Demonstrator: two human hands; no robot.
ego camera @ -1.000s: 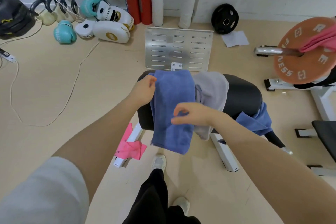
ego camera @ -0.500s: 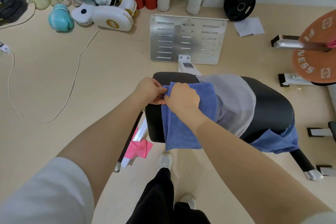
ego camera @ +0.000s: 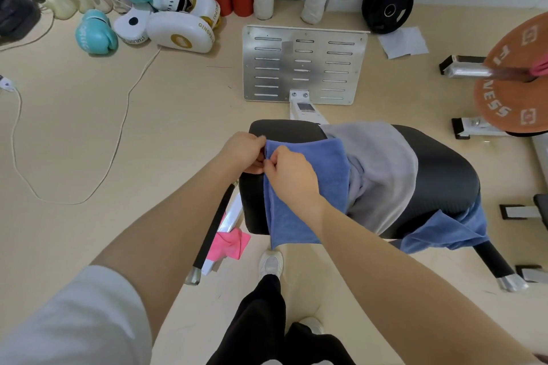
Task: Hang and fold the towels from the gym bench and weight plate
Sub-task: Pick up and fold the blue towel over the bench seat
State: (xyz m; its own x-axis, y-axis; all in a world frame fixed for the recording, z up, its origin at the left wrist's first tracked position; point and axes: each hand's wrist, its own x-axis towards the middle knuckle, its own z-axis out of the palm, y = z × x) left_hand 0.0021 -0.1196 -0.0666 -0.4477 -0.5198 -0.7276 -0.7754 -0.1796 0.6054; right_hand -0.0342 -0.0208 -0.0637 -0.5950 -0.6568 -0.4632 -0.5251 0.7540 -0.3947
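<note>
A: Where's the blue towel (ego camera: pixel 308 190)?
B: Draped over the black bench pad (ego camera: pixel 439 175), left end, overlapping a grey towel (ego camera: pixel 382 169) on its right.
A: Hands?
B: Left hand (ego camera: pixel 243 154) & right hand (ego camera: pixel 289 176) both pinch the towel's far-left corner, fingers curled, touching each other.

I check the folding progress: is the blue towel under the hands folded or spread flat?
Folded. The blue towel lies as a narrow doubled strip across the bench, and both hands pinch its left edge.
</note>
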